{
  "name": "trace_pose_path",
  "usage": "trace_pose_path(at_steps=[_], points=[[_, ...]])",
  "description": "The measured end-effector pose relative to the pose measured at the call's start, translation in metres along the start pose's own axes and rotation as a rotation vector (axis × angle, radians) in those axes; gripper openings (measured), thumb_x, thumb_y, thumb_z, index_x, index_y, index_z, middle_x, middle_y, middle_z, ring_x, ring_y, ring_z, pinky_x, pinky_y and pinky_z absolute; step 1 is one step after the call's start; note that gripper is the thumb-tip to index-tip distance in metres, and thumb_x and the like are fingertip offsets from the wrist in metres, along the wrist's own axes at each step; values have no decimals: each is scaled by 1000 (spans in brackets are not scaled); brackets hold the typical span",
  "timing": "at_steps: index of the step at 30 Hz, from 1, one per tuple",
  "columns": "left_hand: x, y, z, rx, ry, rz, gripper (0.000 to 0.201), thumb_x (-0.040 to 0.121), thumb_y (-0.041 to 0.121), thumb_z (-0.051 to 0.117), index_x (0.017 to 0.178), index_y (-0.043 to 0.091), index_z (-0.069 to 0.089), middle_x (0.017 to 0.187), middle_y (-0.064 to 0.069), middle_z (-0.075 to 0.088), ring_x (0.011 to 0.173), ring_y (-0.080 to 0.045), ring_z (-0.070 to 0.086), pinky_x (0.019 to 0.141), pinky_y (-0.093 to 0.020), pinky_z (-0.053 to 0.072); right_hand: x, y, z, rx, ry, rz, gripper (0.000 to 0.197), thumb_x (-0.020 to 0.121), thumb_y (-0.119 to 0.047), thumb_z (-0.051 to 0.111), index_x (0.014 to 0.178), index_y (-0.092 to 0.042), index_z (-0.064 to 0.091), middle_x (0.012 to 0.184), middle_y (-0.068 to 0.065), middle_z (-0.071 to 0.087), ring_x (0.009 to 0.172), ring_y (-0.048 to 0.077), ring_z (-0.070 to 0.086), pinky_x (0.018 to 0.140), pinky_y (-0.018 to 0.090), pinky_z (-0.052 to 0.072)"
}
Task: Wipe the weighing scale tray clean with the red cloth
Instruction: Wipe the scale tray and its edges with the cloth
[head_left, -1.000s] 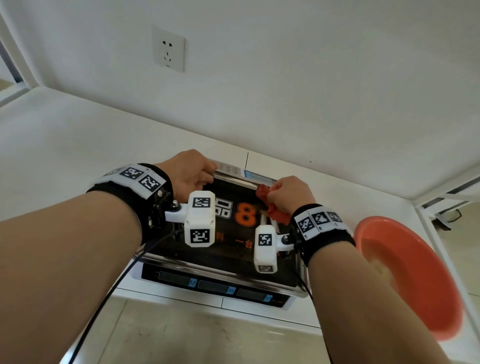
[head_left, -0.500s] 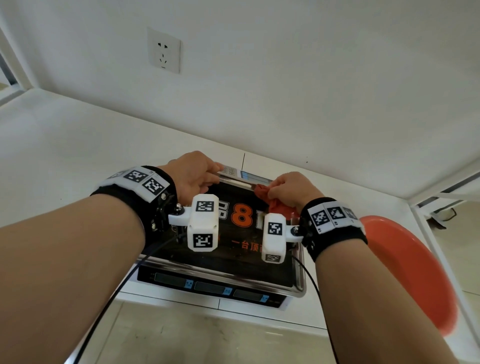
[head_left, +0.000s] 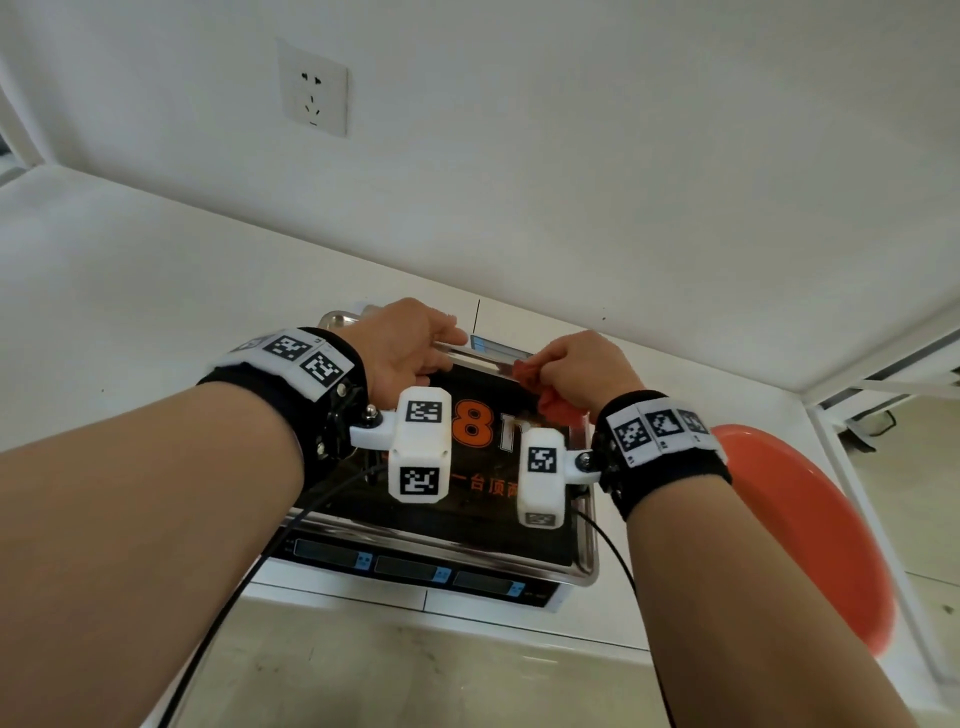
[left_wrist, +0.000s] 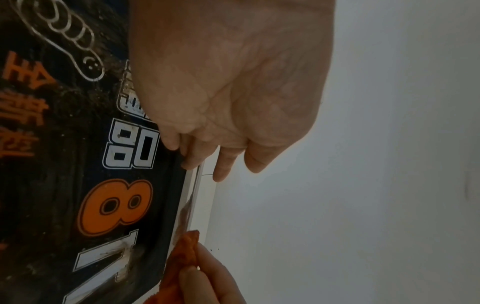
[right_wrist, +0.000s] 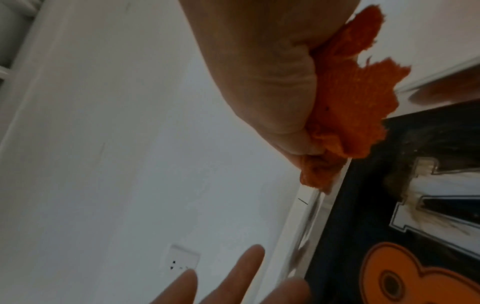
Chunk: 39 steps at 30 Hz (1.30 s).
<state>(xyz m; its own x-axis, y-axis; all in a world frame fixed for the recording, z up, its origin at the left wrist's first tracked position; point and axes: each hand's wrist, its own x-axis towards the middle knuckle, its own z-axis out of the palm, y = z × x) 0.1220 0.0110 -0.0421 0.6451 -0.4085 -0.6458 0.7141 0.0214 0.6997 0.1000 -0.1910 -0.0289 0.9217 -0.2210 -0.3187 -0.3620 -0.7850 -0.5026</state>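
Observation:
The weighing scale tray (head_left: 585, 540) is a steel pan lined with a grimy black sheet that bears an orange 8. My right hand (head_left: 582, 364) grips the bunched red cloth (head_left: 558, 408) against the tray's far rim (right_wrist: 309, 216), right of centre. The right wrist view has the cloth (right_wrist: 358, 98) spilling from my fist (right_wrist: 259, 72). My left hand (head_left: 410, 343) rests on the far left rim (left_wrist: 192, 195), fingers fairly straight and reaching past it toward the wall. Both the cloth (left_wrist: 185, 253) and that left hand (left_wrist: 233, 92) are in the left wrist view.
The scale's dark display panel (head_left: 415, 566) faces me at the counter's front edge. An orange-red basin (head_left: 810, 530) sits close to the right of the scale. A white wall with a socket (head_left: 313, 96) stands just behind the tray.
My right hand has slid the cloth a little farther onto the tray's far rim. The left hand has stayed on the rim.

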Motion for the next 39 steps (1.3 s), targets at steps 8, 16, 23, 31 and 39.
trace_pose_path(at_steps=[8, 16, 23, 31, 39], points=[[-2, 0, 7, 32, -30, -32, 68, 96, 57, 22, 148, 15, 31, 158, -22, 8, 148, -32, -3, 118, -50, 6, -2, 16, 18, -90, 5, 81, 27, 94, -15, 59, 81, -34, 74, 68, -2, 76, 65, 17, 75, 69, 38, 64], [-5, 1, 11, 65, -44, -57, 72, 95, 60, 18, 150, 15, 26, 158, -21, 5, 148, -33, -4, 117, -50, 5, -8, 8, 11, -66, -165, 44, 22, 92, -8, 62, 91, -24, 76, 92, 3, 74, 86, 18, 70, 83, 37, 60], [-9, 0, 14, 66, -64, -84, 71, 95, 59, 17, 151, 15, 22, 158, -21, 3, 148, -34, -5, 117, -51, 4, -3, 20, 10, -25, -31, 101, 23, 93, -11, 63, 83, -28, 74, 74, 2, 76, 72, 21, 76, 72, 38, 64], [-11, 1, 16, 46, -69, -93, 72, 95, 60, 15, 152, 16, 19, 159, -20, 1, 147, -34, -6, 117, -52, 1, -15, 12, 15, -148, -215, 50, 21, 91, -11, 65, 88, -29, 76, 90, 4, 76, 88, 23, 74, 84, 41, 62], [-12, 1, 16, 48, -61, -104, 73, 95, 60, 16, 152, 15, 19, 159, -20, 2, 147, -34, -6, 118, -51, 0, -7, 33, 5, -97, -13, 85, 29, 90, -10, 60, 82, -32, 77, 68, -2, 77, 67, 18, 76, 73, 39, 64]])
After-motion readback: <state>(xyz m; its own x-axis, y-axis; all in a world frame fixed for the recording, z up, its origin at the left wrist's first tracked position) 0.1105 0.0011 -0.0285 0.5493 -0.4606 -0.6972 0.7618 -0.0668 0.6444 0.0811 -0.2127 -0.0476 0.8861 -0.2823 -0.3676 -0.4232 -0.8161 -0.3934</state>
